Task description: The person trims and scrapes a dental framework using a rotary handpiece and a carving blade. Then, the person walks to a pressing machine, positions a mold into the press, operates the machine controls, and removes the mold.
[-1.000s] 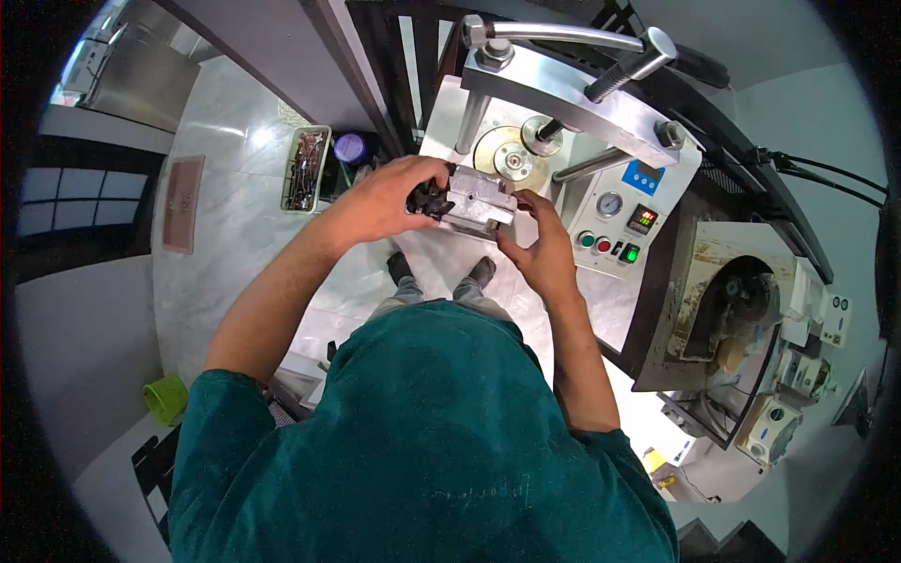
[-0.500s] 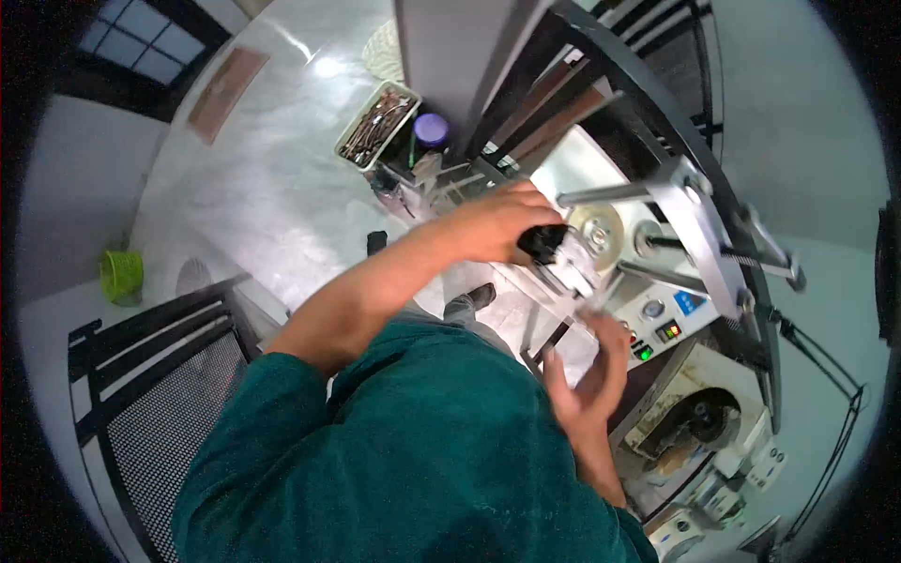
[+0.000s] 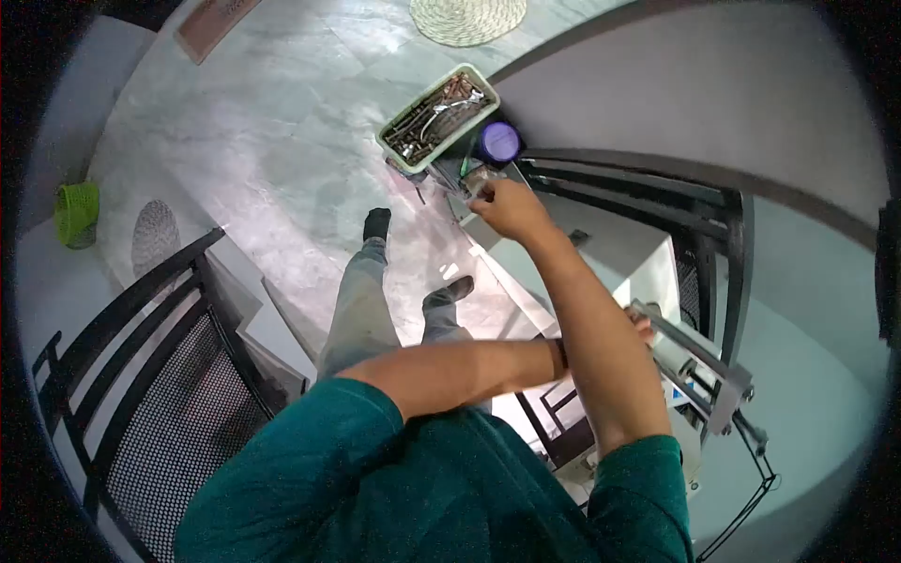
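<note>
My right hand [image 3: 511,208] reaches forward over my left forearm to the far end of the white machine table. Its fingers are bent together beside a small clear plastic bag [image 3: 481,178]; what they pinch is hidden. Only some fingertips of my left hand [image 3: 644,328] show past my right forearm. They are by the metal bars [image 3: 690,352] of the machine, and whatever that hand holds is out of sight. Just beyond my right hand are a jar with a purple lid [image 3: 500,142] and a green tray [image 3: 383,141] full of metal pieces.
A black mesh chair [image 3: 183,403] stands at the left, with a green basket [image 3: 77,214] farther off on the marble floor [image 3: 272,141]. Behind the machine runs a black-framed chair back [image 3: 638,188]. A woven round mat [image 3: 469,19] lies at the top.
My right hand has crossed over my left arm from the machine's front to its far end. The view has swung left. The black object in my left hand is now hidden.
</note>
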### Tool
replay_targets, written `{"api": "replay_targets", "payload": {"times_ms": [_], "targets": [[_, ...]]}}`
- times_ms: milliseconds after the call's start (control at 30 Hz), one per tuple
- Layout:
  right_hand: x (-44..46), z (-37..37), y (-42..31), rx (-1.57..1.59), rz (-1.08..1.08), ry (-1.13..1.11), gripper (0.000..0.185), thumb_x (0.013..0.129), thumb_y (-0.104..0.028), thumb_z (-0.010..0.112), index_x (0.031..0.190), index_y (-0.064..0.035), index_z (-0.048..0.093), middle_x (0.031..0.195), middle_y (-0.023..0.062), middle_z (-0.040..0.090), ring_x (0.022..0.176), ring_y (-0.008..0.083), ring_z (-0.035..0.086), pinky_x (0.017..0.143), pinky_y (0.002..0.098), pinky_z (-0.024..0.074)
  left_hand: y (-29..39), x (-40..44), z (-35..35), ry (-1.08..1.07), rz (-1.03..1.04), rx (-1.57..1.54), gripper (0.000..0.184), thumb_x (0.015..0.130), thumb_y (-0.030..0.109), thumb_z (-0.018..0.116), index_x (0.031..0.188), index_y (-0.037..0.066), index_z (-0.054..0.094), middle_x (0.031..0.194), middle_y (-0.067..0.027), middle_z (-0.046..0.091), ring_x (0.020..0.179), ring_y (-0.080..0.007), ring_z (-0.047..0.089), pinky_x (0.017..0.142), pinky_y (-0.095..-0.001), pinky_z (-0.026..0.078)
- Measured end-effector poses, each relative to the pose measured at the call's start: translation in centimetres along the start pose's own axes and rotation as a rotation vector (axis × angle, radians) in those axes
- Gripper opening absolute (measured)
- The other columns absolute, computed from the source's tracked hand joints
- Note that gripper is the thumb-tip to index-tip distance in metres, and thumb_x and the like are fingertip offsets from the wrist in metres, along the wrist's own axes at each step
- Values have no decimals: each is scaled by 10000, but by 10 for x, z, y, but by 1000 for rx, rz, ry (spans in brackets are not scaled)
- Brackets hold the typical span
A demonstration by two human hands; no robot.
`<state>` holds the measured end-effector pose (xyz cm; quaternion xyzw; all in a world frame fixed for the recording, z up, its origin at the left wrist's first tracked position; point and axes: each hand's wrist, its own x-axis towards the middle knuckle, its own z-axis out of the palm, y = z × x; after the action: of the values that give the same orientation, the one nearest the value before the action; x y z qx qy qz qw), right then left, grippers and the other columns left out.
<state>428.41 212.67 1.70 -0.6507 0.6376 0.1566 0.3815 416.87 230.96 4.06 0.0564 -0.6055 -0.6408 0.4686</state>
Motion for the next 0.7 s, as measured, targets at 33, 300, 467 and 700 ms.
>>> {"api": "replay_targets", "payload": {"times_ms": [33,300,467,700], "targets": [[30,16,14,-26,-9,5,376,816,-321,664,1033,-15,684,980,214,694,928,344,678,848,433,515,0,-12,8,-28,-12,19,348,836,341,541,1089,110,599,1128,-75,530,1111,-255,462,902,-426,376],[203,125,-4,578,106,334,353,838,-344,660,932,-8,713,843,178,712,775,302,701,756,405,534,15,-68,-10,-190,-43,148,362,829,343,556,1101,108,597,1142,-78,529,1122,-260,459,915,-430,370],[224,123,-54,483,344,406,533,768,-360,760,1026,76,595,957,305,664,934,402,667,849,452,515,14,-80,-12,-199,-53,79,372,824,345,565,1108,107,596,1150,-81,529,1129,-263,457,923,-433,366],[239,142,-23,509,335,415,276,784,-199,664,950,16,620,924,255,681,924,400,664,838,457,509,18,-88,-12,-195,-77,31,387,817,347,577,1118,105,594,1162,-84,528,1139,-267,454,934,-437,360]]}}
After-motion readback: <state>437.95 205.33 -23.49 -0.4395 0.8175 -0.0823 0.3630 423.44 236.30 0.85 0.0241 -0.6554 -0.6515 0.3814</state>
